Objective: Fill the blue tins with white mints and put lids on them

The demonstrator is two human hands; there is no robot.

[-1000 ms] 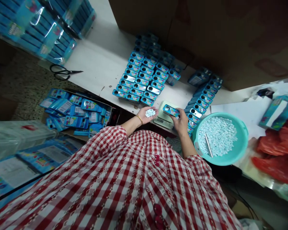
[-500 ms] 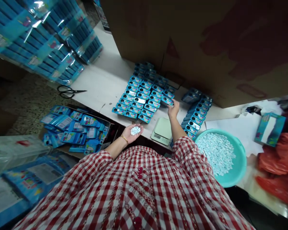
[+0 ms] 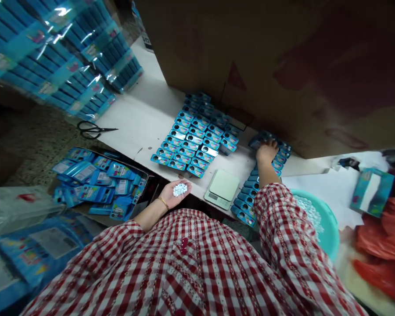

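A heap of small pale pieces [image 3: 180,189] rests in the cupped palm of my left hand [image 3: 173,195], near the table's front edge. My right hand [image 3: 267,151] reaches over the right-hand rows of blue packs [image 3: 249,193], its fingers bent at the far end of them; whatever they grip is hidden. Rows of blue packs with round openings [image 3: 191,140] stand at the middle of the table. Between the two groups lies a small white scale [image 3: 222,188]. A turquoise basin [image 3: 332,232] of pale pieces is partly behind my right sleeve.
Black scissors [image 3: 97,130] lie on the left of the white table [image 3: 145,96]. A box of blue packets [image 3: 100,184] stands below them. Wrapped blue stacks [image 3: 66,57] rise at the upper left. A large brown carton [image 3: 266,74] borders the back; red bags [image 3: 385,241] lie right.
My right hand has moved right, from the middle packs to the far end of the right-hand rows. My left hand still holds the pale pieces. The view has shifted slightly.
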